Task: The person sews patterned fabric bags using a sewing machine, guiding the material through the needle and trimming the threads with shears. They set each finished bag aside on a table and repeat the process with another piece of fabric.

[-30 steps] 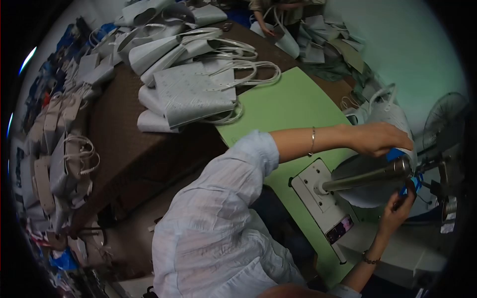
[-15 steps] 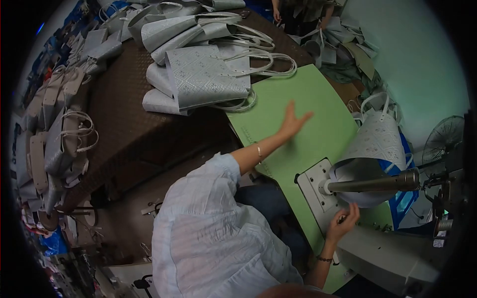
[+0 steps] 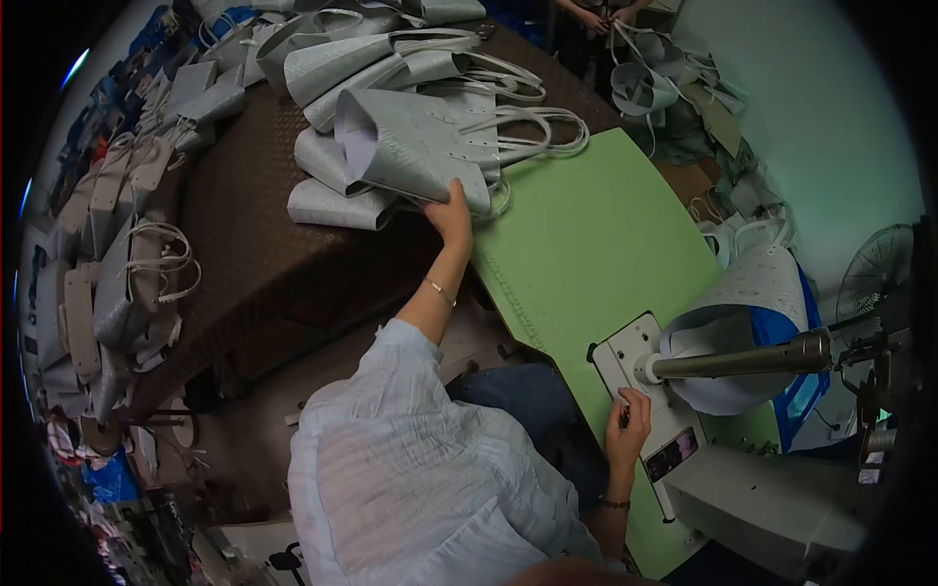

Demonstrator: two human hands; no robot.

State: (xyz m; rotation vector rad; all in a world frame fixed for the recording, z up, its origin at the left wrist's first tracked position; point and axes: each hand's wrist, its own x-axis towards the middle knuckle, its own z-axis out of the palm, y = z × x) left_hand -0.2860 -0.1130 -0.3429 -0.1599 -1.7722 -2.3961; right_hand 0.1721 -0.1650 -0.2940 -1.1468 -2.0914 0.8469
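Observation:
My left hand (image 3: 449, 217) grips the lower edge of a silver-grey patterned tote bag (image 3: 415, 146), thumb on top. This bag lies on its side on a pile of similar bags, its open mouth facing left and its white handles to the right. My right hand (image 3: 628, 427) rests by the white plate of a sewing machine (image 3: 616, 356), its fingers curled around a small dark thing that I cannot make out. Beyond it, another silver tote bag (image 3: 747, 288) hangs around the machine's cylinder arm (image 3: 743, 359).
A green tabletop (image 3: 596, 225) adjoins a brown table (image 3: 234, 205) bearing the bag pile. A phone (image 3: 672, 454) lies beside the machine plate. More bags (image 3: 147, 283) line the left side. A fan (image 3: 873, 273) stands at right. Another person's hands (image 3: 606, 18) work on bags at the top.
My left hand has moved left from over the green tabletop and taken hold of the top bag, which has turned slightly. My right hand has drawn back from the machine arm, and the phone now shows.

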